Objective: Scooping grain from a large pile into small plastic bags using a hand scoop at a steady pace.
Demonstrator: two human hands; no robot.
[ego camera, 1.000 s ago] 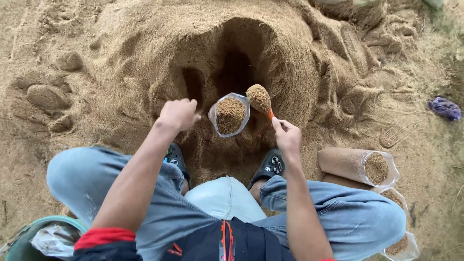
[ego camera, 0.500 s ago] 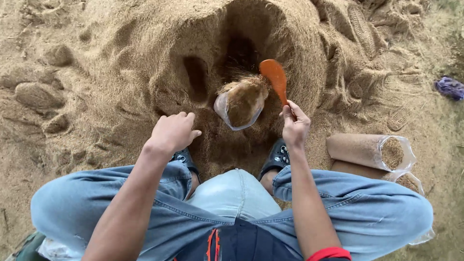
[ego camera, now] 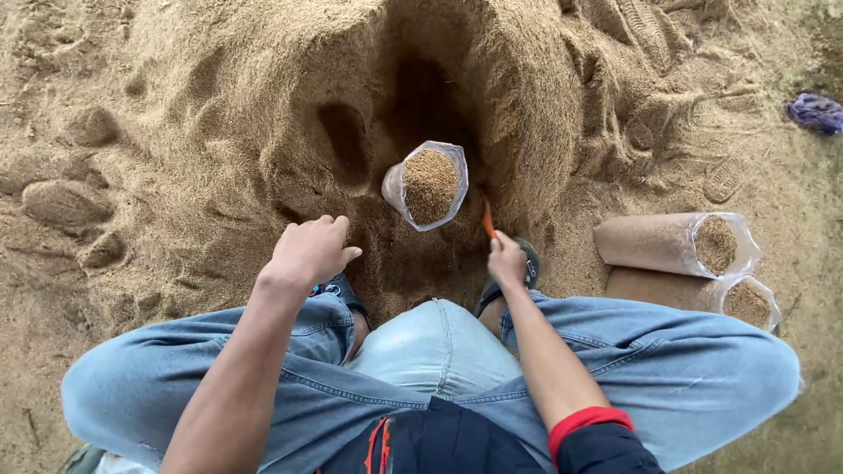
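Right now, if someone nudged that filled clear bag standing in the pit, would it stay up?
Probably not for long. The clear bag looks packed full and leans, so it may tip. Its thin plastic mouth is open, so sawdust would likely spill. Fullness suggests it holds shape.

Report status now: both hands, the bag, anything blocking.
Left hand empty, open, beside the bag. Right hand grips orange scoop, mostly hidden. Clear bag upright, full of sawdust. Nothing blocking it.

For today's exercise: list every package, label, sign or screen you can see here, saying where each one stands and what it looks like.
Open clear bag: upright in the hollow of the sawdust pile, between the hands, filled with brown sawdust.
Two filled clear bags: lying side by side on the ground at right, cylindrical, tan, open mouths facing right.
No labels, signs or screens in view.
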